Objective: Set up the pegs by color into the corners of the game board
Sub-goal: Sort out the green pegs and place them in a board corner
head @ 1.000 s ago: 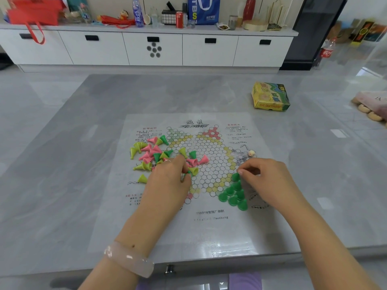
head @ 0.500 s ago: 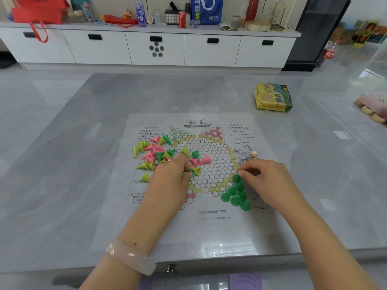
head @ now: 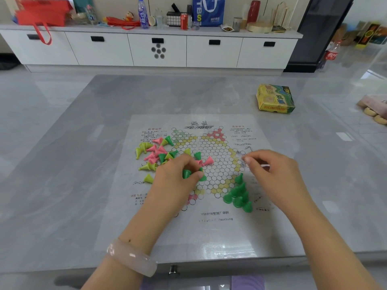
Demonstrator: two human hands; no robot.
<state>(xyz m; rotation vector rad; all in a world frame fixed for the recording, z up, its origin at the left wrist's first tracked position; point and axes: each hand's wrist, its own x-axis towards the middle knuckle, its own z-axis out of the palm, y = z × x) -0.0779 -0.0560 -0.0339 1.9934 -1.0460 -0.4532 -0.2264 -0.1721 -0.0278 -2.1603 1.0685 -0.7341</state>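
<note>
left hand (head: 176,176) pinches dark green plastic cone pegs (head: 186,173) | right hand (head: 272,172) curled, fingertips together, contents unclear | pegs light, rigid, tippy; grip narrow tip | near-right corner of paper game board (head: 209,233): green group (head: 238,194)

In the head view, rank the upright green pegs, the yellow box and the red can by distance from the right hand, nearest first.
1. Green pegs, just below-left of the right hand.
2. Yellow box, up the table.
3. Red can, on the far counter.
</note>
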